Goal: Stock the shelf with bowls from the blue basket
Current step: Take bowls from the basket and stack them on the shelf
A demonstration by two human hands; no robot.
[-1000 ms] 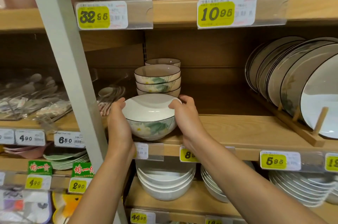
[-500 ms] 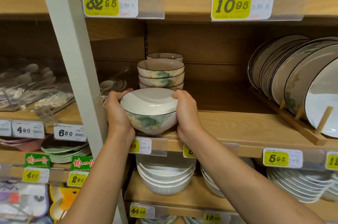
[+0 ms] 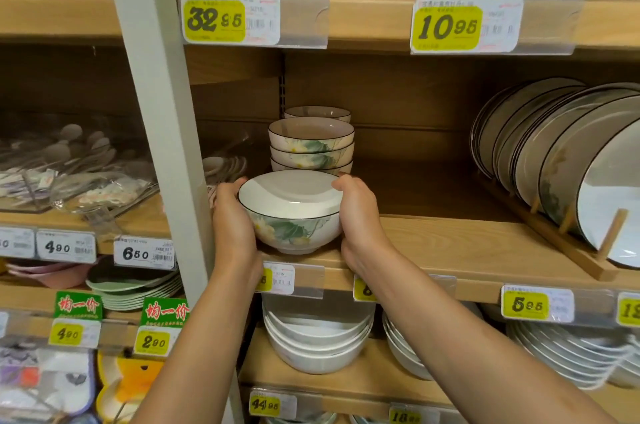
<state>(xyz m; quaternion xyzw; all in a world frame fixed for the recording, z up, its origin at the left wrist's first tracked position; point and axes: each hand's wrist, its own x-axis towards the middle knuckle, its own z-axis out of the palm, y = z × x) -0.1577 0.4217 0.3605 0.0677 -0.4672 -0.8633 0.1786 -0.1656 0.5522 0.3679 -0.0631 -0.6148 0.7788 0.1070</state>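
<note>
Now each grip, left hand [image 3: 232, 223] and right hand [image 3: 361, 220], curls round one bowl [image 3: 291, 203]; three stacked bowls [image 3: 311, 150] show behind.

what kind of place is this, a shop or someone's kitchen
Most likely a homeware shop: yellow price tags on the shelf edges, a stack of matching bowls, and plates lined up in a rack.

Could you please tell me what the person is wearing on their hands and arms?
The left hand and right hand are bare: no gloves, rings, watch or bracelets show. Both forearms are uncovered down to the frame's edge, with no sleeve in view.
</note>
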